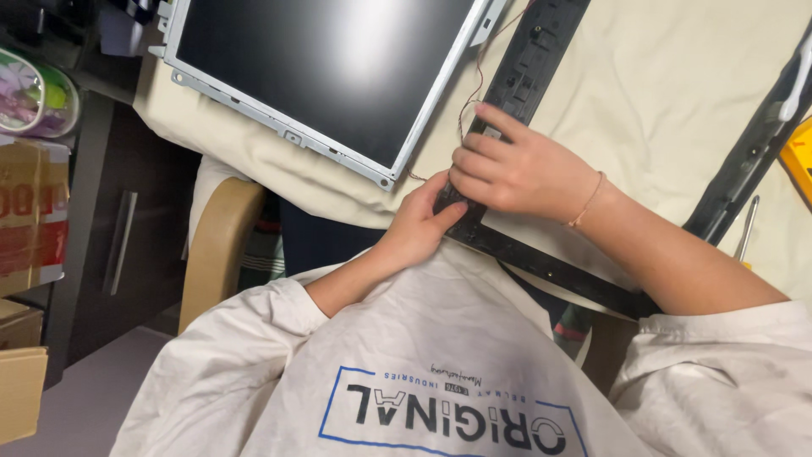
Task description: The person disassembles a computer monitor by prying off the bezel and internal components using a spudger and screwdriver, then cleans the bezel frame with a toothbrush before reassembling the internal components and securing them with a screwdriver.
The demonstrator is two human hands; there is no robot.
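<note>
A black plastic monitor frame [541,51] lies on a cream cloth [660,101] over a table. My left hand [416,227] grips the frame's near corner from below, thumb along its edge. My right hand [516,169] presses down on the same corner, fingers curled over the black strip. A thin bracelet circles my right wrist. Beside the frame lies a bare display panel [321,59] with a dark screen and metal rim, tilted. Thin red wires [470,93] run between the panel and the frame.
A screwdriver [746,228] lies on the cloth at the right, near a yellow object [799,161] at the edge. Cardboard boxes [30,220] and a dark cabinet [127,220] stand at the left. A tan chair back [216,245] sits below the table edge.
</note>
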